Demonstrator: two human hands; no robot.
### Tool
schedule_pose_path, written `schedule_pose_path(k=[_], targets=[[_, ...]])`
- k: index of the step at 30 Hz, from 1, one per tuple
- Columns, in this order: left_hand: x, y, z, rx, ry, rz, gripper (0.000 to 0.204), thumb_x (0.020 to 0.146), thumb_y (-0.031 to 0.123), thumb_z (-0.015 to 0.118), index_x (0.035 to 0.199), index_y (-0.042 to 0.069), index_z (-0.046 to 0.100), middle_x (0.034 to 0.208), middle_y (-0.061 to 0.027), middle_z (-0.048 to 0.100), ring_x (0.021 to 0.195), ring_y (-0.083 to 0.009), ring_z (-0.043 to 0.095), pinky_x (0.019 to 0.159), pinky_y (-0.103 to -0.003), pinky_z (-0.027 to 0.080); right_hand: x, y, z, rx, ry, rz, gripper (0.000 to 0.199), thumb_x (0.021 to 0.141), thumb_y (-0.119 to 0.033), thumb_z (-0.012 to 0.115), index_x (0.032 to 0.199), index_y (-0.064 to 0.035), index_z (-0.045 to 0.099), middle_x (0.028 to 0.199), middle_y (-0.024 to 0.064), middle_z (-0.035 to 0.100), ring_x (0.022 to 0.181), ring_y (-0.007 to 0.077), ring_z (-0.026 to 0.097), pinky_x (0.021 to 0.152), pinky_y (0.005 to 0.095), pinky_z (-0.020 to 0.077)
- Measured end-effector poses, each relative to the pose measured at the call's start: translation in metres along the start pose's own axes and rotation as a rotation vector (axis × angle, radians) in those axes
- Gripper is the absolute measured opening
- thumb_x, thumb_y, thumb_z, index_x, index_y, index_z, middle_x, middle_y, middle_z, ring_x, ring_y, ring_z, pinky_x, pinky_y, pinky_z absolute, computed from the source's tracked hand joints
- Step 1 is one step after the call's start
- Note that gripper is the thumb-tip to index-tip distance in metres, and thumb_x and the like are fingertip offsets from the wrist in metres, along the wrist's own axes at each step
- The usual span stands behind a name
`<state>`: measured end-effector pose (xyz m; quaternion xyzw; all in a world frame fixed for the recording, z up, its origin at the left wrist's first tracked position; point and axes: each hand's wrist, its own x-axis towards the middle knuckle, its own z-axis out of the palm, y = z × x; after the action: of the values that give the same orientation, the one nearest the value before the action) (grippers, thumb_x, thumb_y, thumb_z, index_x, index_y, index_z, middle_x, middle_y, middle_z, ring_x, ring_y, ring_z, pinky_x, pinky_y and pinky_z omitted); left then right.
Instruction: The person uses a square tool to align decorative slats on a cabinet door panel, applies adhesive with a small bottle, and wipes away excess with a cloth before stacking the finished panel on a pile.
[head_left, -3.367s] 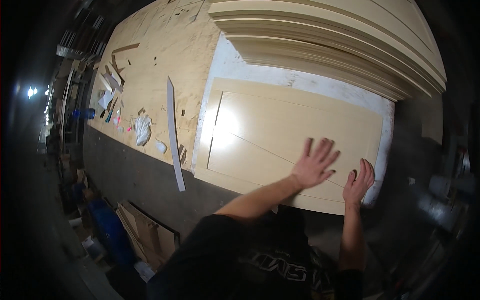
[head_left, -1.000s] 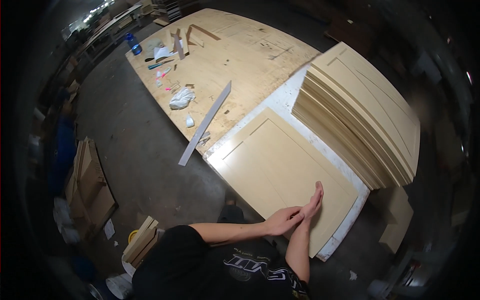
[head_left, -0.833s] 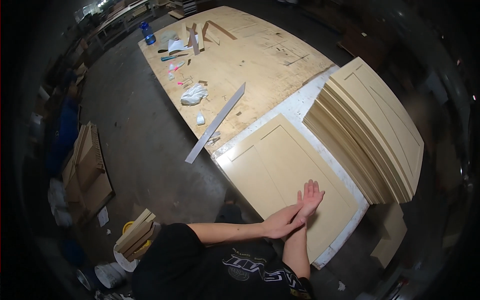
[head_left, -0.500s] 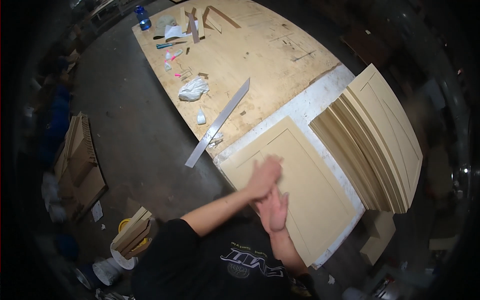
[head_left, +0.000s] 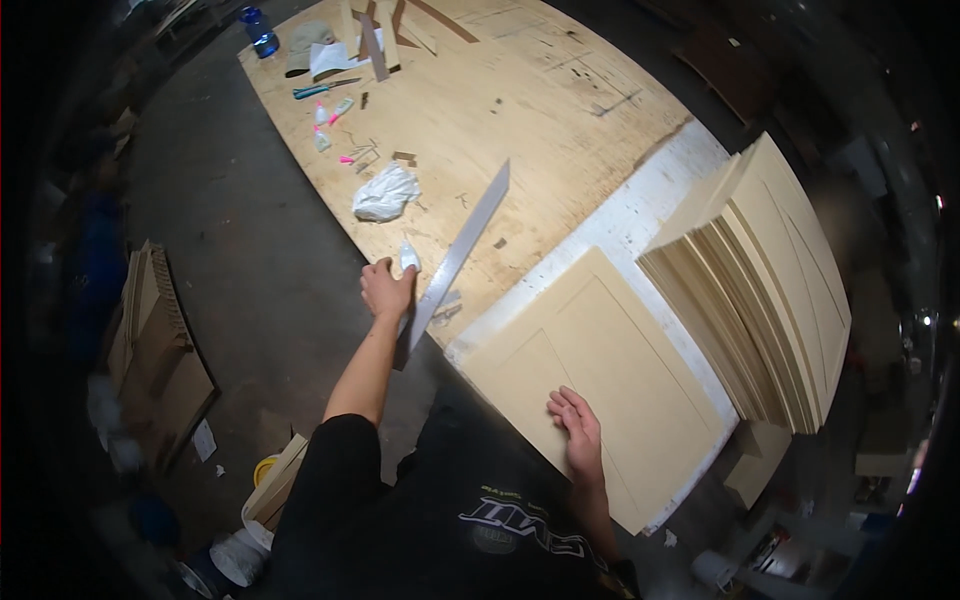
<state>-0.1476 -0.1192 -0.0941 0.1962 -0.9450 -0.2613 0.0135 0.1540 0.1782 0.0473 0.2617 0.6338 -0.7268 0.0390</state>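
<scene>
My left hand (head_left: 388, 288) reaches over the table's left edge. Its fingers are parted, with the thumb at the lower end of a small white squeeze bottle (head_left: 409, 256). The bottle appears to lie on the table still; whether the hand touches it is hard to tell. Just right of that hand a long grey metallic-looking strip (head_left: 462, 232) lies slantwise, one end jutting past the edge. Above the near side of a pale board panel (head_left: 610, 370) is my right hand (head_left: 577, 425), fingers loosely bent and holding nothing. Thin lines run along the panel near its borders.
A tall stack of similar panels (head_left: 740, 300) stands to the right of the panel. On the wooden table (head_left: 540, 120) lie a crumpled white bag (head_left: 386, 192), a teal-handled tool (head_left: 326, 88), more small bottles (head_left: 322, 138), wood strips (head_left: 380, 50), a cap (head_left: 306, 48) and a blue bottle (head_left: 260, 32).
My hands, together over the panel before, have parted. The left went up and left to the small white bottle; the right stays over the panel's near side. The view has shifted slightly.
</scene>
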Motion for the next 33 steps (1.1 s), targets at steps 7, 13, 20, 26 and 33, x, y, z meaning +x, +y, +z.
schedule_pose_path(k=[7,13,20,26,33], targets=[[0.019,0.018,-0.006,-0.184,-0.205,-0.18,0.041,0.087,0.044,0.078,0.111,0.011,0.074,0.109,-0.0074,0.077,0.11,-0.0319,0.069,0.103,-0.047,0.046,0.012,0.013,0.003,-0.026,-0.009,0.012,0.046,0.109,-0.015,0.056,0.149,0.0054,0.051,0.143,0.0218,0.063,0.129,0.0246,0.063,0.109,0.0331,0.0472],[-0.005,0.019,-0.012,-0.721,-0.285,-0.303,0.027,0.094,0.022,0.08,0.11,0.002,0.069,0.082,-0.0005,0.068,0.069,-0.0086,0.062,0.06,-0.025,0.048,0.032,0.028,0.002,-0.02,-0.096,0.0,0.045,0.107,-0.015,0.061,0.148,0.0035,0.054,0.144,0.0181,0.064,0.132,0.0245,0.061,0.114,0.036,0.0467],[-0.147,0.081,-0.033,-1.006,-0.701,-0.045,0.016,0.099,0.015,0.074,0.112,0.007,0.067,0.085,-0.002,0.071,0.071,-0.0091,0.065,0.061,-0.024,0.05,0.078,0.009,0.022,-0.096,-0.044,-0.161,0.042,0.107,-0.013,0.063,0.145,0.0031,0.056,0.134,0.0157,0.068,0.121,0.0182,0.064,0.108,0.0312,0.0491],[-0.237,0.116,-0.016,-0.996,-0.97,0.131,0.023,0.1,0.01,0.075,0.12,0.003,0.067,0.1,-0.0034,0.073,0.084,-0.006,0.065,0.073,-0.022,0.051,0.08,0.011,-0.011,-0.185,-0.022,-0.084,0.03,0.107,-0.011,0.063,0.133,0.0032,0.063,0.116,0.0062,0.071,0.105,0.0121,0.066,0.097,0.028,0.0525],[-0.225,0.149,0.012,-0.109,-0.235,0.664,0.069,0.092,0.04,0.076,0.145,0.003,0.055,0.149,-0.0268,0.052,0.14,-0.0421,0.047,0.119,-0.059,0.031,0.056,0.046,-0.075,-0.046,0.201,-0.16,0.021,0.108,-0.014,0.062,0.121,0.0024,0.067,0.114,0.0061,0.072,0.104,0.0124,0.066,0.095,0.0289,0.0518]])
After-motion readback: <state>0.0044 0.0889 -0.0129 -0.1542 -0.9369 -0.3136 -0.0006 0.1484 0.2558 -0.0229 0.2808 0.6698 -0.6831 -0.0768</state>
